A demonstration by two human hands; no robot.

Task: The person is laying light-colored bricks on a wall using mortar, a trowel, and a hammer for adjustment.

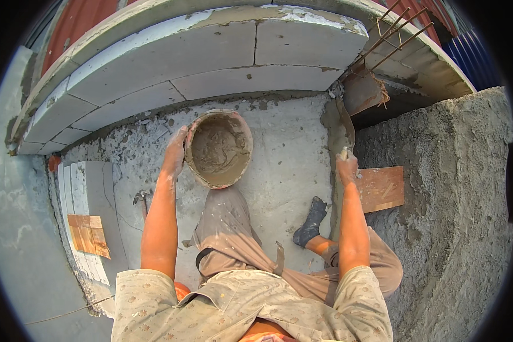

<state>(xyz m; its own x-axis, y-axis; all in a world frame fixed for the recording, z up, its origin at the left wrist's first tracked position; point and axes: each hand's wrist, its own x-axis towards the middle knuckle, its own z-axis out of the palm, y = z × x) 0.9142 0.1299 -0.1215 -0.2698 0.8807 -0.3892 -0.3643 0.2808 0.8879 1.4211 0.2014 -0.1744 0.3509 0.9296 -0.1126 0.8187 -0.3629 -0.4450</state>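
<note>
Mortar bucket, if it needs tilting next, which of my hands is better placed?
Probably your left hand: it touches the left side of the mortar bucket. Your right hand is farther off, holding a trowel.

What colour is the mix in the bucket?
The mix is greyish brown; it shows best in the head view.

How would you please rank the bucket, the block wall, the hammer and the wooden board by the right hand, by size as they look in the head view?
1. Block wall
2. Bucket
3. Wooden board by the right hand
4. Hammer, judged by its visible part
</note>
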